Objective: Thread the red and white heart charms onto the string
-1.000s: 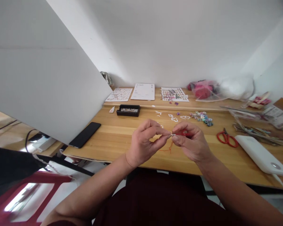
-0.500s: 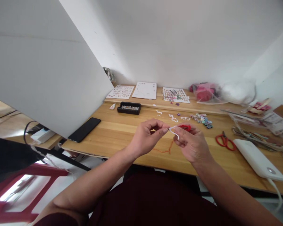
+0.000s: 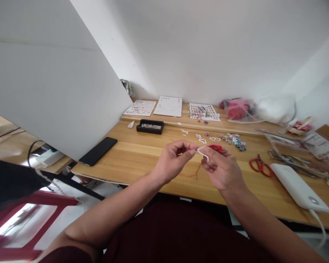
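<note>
Above the front of the wooden desk, my right hand (image 3: 223, 166) pinches a thin curved white piece (image 3: 202, 153), with a bundle of red thread (image 3: 216, 147) at its fingers. Just left of it, my left hand (image 3: 173, 160) is closed in a pinch, its fingertips close to the white piece's left end; what they grip is too small to make out. An orange-red thread (image 3: 196, 174) trails below and between the hands. White cut-out shapes (image 3: 202, 140) lie on the desk beyond my hands, beside a pile of small colourful pieces (image 3: 234, 140).
Red-handled scissors (image 3: 261, 166) and a white power bank (image 3: 298, 186) with a cable lie at the right. A black tray (image 3: 150, 126) of small beads and a black phone (image 3: 98, 151) are at the left. Printed sheets (image 3: 168, 106) and plastic bags (image 3: 239, 109) line the back ledge.
Both hands hold nearly the same pinch and place. The camera view has shifted very slightly.
</note>
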The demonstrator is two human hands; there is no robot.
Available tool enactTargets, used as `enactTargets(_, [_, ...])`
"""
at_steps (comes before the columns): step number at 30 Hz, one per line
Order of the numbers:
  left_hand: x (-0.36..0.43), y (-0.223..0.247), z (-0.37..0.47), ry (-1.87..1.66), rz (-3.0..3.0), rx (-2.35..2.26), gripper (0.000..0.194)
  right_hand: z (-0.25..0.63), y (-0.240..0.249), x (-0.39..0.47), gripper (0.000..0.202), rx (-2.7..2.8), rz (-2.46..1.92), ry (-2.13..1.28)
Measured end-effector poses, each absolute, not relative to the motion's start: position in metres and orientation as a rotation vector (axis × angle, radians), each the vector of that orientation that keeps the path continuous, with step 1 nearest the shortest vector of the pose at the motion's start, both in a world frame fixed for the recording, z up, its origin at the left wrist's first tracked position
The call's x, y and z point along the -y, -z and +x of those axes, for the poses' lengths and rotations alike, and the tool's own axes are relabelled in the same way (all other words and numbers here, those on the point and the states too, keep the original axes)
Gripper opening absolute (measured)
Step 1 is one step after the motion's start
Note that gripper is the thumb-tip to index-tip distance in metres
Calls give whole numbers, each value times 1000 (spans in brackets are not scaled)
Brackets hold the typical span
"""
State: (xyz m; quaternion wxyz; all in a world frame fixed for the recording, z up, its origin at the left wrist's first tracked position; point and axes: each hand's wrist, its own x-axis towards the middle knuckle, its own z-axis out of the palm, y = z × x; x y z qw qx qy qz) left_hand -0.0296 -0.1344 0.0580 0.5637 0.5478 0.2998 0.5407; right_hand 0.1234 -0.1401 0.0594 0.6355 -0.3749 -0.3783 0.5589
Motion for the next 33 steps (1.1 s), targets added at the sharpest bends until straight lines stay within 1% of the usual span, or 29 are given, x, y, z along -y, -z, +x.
enactTargets(5, [136, -54, -21, -1286, 1115, -654, 27, 120, -61, 140, 17, 858, -837, -1267])
enactTargets(14, [141, -50, -7, -1296, 979, -608, 28, 120, -66, 141, 20, 805, -805, -1324])
enactTargets(22, [135, -54, -15, -1226, 1068, -670, 26, 124, -65, 138, 26, 770, -874, -1313])
enactTargets(30, [123, -53, -11, -1206, 1072, -804, 34, 124, -58, 133, 30, 760, -935, -1268])
enactTargets(33, [120, -52, -9, -1212, 1040, -818, 36, 123, -54, 132, 28, 743, -920, -1282])
